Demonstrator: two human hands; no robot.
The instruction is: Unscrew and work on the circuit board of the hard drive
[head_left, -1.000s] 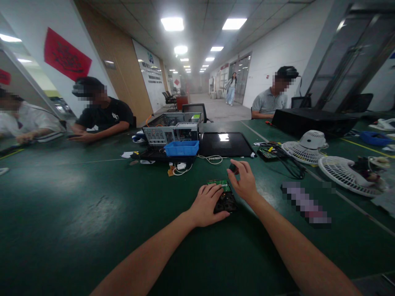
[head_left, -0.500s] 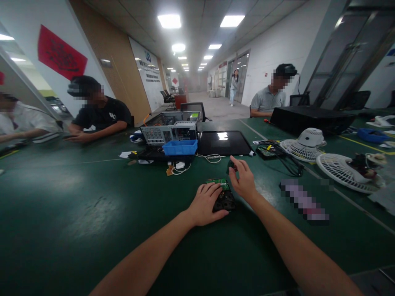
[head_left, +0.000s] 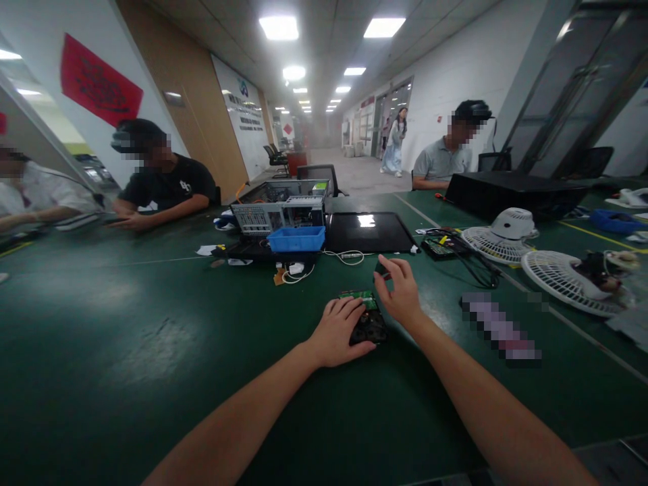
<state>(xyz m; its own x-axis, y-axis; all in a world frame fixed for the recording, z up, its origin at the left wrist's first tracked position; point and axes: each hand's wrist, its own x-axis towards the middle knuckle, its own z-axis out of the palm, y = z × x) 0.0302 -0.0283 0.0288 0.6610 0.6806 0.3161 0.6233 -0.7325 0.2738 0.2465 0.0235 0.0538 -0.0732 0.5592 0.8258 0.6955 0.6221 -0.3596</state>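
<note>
On the green table in front of me lies a small flat black device with a green circuit board (head_left: 368,302) at its far end; its exact kind is unclear. My left hand (head_left: 340,329) rests over its left side, fingers across the top and thumb along the near edge, holding it against the table. Just to the right and a little above the device is my right hand (head_left: 398,290). Its thumb and fingertips are closed round a small dark piece (head_left: 381,270), too small and partly hidden to name.
Beyond my hands stand a blue tray (head_left: 296,239), an open computer case (head_left: 278,209) and a dark flat panel (head_left: 370,231). A white cable (head_left: 298,278) lies near. To the right are a circuit board with cables (head_left: 439,247), white fan parts (head_left: 489,243) and a blurred pinkish object (head_left: 499,325). Co-workers sit across.
Both hands keep nearly the same pose, the left on the device and the right beside it. In the background a walking person has come nearer.
</note>
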